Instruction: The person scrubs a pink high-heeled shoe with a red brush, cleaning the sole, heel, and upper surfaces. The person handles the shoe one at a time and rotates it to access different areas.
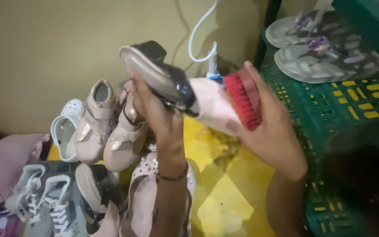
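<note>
Left hand (159, 116) clamps a dark shoe (159, 74), sole up, raised above the heaped pink shoes (110, 127) and grey sneakers (44, 197) on the yellow floor (224, 193). Right hand (264, 127) grips a red brush (244, 101), bristles touching the shoe's toe.

Both forearms are bare, with no sleeves in view. The left hand (156, 116) has a thin dark bracelet (172, 177) around the wrist, seemingly a string of small beads, though the picture is too blurred to be sure. The right hand (268, 131) wears no ring or band that can be seen. Fingernails look short and unpainted where they show.
</note>
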